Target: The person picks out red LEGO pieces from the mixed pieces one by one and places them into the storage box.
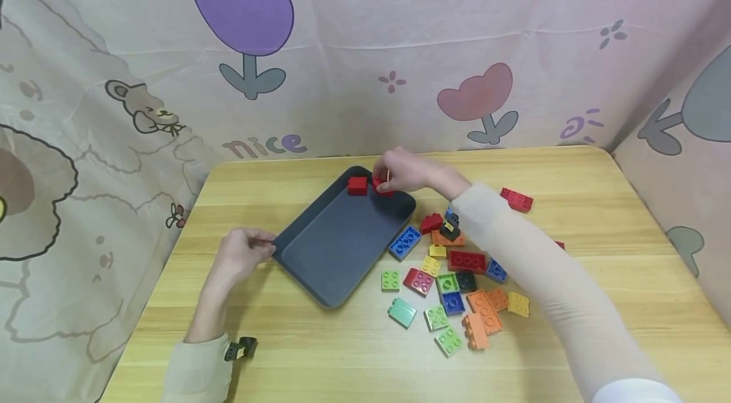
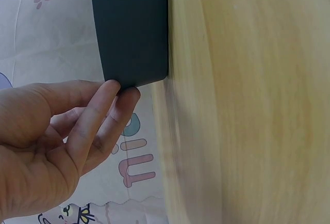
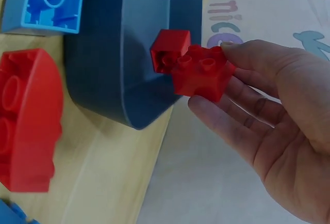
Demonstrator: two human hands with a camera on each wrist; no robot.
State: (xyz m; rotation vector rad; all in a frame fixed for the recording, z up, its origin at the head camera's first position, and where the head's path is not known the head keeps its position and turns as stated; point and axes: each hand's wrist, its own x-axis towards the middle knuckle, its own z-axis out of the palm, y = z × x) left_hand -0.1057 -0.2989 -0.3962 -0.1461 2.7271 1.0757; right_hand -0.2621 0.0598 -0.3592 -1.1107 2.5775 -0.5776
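A dark grey tray (image 1: 342, 238) lies at an angle on the table. My left hand (image 1: 245, 249) pinches its near left corner between thumb and fingers, seen close up in the left wrist view (image 2: 77, 126). Over the tray's far right end, my right hand (image 1: 404, 169) holds a red toy brick (image 3: 202, 74) with its studs showing, gripped by thumb and fingertips. Another red brick (image 1: 357, 186) sits in the far corner of the tray, just left of the held one; in the right wrist view the two overlap.
Right of the tray lie several loose bricks, among them a blue brick (image 1: 405, 243) close by its side, a green brick (image 1: 391, 280) and an orange brick (image 1: 484, 311). A red brick (image 1: 516, 200) lies beyond the right forearm. Patterned cloth (image 1: 354, 73) hangs behind the table.
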